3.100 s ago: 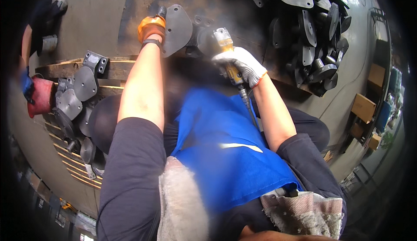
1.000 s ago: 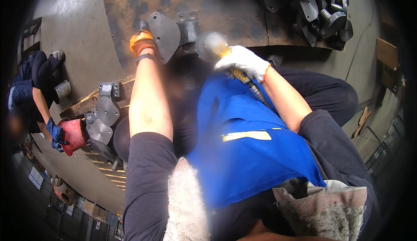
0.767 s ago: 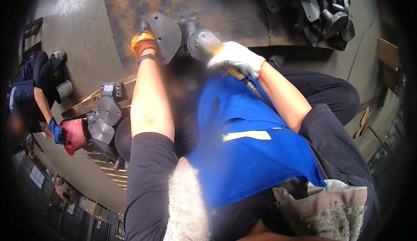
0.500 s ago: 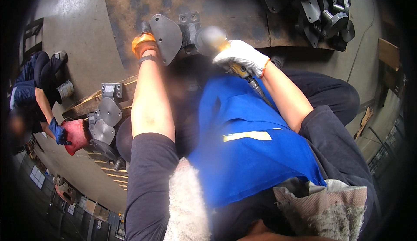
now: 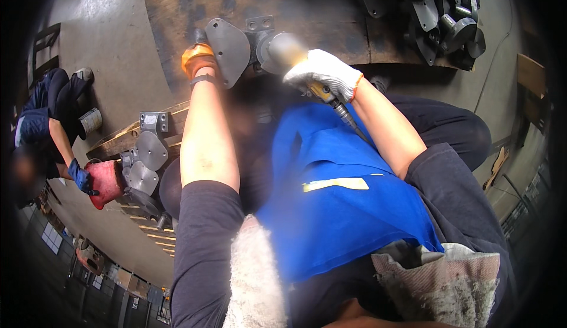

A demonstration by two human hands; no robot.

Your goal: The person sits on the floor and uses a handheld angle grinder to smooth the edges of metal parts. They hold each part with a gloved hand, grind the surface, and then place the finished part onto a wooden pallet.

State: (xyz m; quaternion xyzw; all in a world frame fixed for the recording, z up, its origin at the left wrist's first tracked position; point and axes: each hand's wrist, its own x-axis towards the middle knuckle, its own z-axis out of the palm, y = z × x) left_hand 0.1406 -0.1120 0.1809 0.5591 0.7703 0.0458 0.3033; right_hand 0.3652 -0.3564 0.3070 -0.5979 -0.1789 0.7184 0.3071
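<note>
My left hand [image 5: 199, 61], in an orange glove, is closed round the dark stub at the left end of a grey metal bracket [image 5: 229, 50]. That bracket lies on a brown work table, with a broad rounded plate and a smaller two-hole flange. In a white knit glove, my right hand [image 5: 323, 75] grips an air grinder [image 5: 322, 91] with a yellow body and a hose leading down past the blue apron. The grinder's round head [image 5: 286, 50] is blurred and sits against or just over the bracket's right side; contact cannot be made out.
Several similar metal brackets [image 5: 452, 29] are heaped at the table's right end. More brackets [image 5: 152, 150] lie on a wooden pallet at the left. Beyond it, another person with blue gloves [image 5: 80, 177] bends by a red bucket [image 5: 105, 183]. Cardboard [image 5: 530, 71] stands far right.
My right hand and the grinder have shifted slightly left and toward me over the bracket. My left hand keeps its grip, nearly unmoved.
</note>
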